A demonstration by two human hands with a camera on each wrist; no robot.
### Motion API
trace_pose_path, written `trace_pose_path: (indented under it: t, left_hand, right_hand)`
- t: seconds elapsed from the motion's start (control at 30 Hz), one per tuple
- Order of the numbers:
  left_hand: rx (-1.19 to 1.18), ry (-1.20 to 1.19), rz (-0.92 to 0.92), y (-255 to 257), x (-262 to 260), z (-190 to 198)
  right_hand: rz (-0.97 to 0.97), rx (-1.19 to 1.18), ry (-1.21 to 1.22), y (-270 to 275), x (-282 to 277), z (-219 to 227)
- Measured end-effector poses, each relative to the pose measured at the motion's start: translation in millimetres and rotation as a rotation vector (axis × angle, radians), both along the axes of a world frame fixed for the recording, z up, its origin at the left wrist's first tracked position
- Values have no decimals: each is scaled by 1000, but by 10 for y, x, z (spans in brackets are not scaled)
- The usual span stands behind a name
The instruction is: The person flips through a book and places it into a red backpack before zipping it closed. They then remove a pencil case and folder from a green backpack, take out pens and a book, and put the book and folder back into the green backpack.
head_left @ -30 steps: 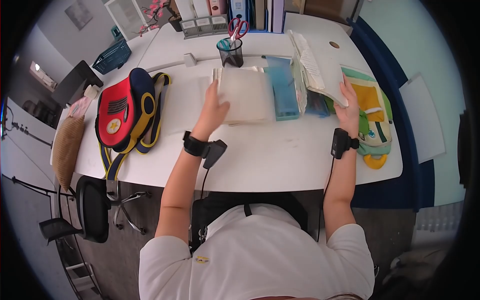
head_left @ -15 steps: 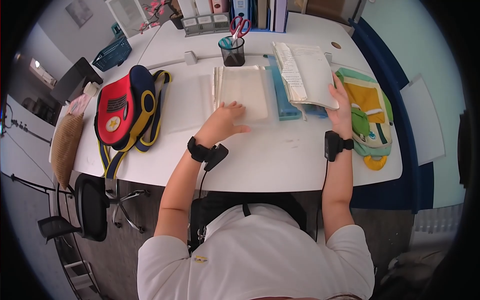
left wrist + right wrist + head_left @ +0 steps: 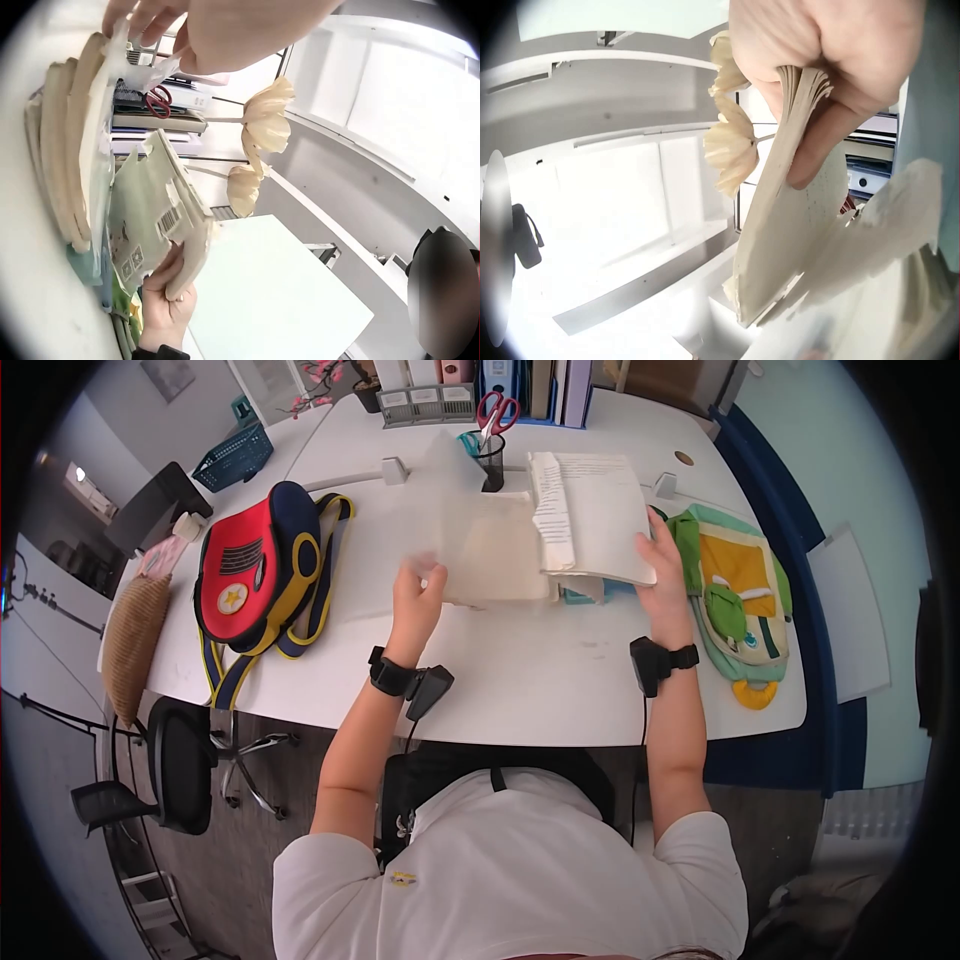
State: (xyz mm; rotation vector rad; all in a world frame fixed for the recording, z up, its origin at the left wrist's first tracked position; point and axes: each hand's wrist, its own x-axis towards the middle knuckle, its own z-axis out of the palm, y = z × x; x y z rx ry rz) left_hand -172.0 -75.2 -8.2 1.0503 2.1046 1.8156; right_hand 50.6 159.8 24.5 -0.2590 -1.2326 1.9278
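My right hand [image 3: 664, 582] grips a thick paperback book [image 3: 606, 518] by its right edge, thumb on the pages and fingers behind; a strip of its leaves is folded over at the left. In the left wrist view the book's greenish cover [image 3: 144, 217] shows a barcode. My left hand [image 3: 416, 605] pinches the edge of a clear plastic sheet [image 3: 447, 485], raised and blurred. Beneath it lies a stack of books [image 3: 500, 545] on the white table [image 3: 520, 680]. A blue folder [image 3: 580, 597] is mostly hidden under the held book.
At the left lies a red and navy backpack [image 3: 236, 575], at the right a green and yellow backpack [image 3: 738, 575]. Behind the books stands a mesh pen cup [image 3: 491, 465] with scissors [image 3: 496, 412]. Binders [image 3: 545, 390] line the back, and a teal basket [image 3: 232, 457] sits far left.
My left hand went from lying spread on the stack to lifting the clear sheet at its left. My right hand swung the book leftward, over the blue folder.
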Motion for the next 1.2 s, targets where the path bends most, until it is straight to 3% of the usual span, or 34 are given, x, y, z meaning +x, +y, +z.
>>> trace_pose_path:
  t: [0.17, 0.4, 0.6, 0.8, 1.0, 1.1, 1.2]
  left_hand:
    - [9, -261, -112, -127, 104, 80]
    - [452, -817, -225, -225, 389, 172]
    - [496, -881, -167, -172, 548, 72]
    - [351, -747, -253, -154, 613, 121]
    - [253, -783, -296, -118, 710, 222]
    - [290, -800, -316, -144, 648, 187]
    - [294, -667, -276, -298, 564, 144]
  right_hand:
    - [60, 110, -159, -333, -335, -23]
    - [89, 104, -265, -494, -431, -74]
    - [166, 109, -256, -513, -490, -84]
    - [126, 280, -388, -522, -540, -42]
    - [158, 536, -778, -123, -527, -156]
    - [27, 847, -822, -139, -497, -222]
    - [-51, 956, -857, -209, -505, -264]
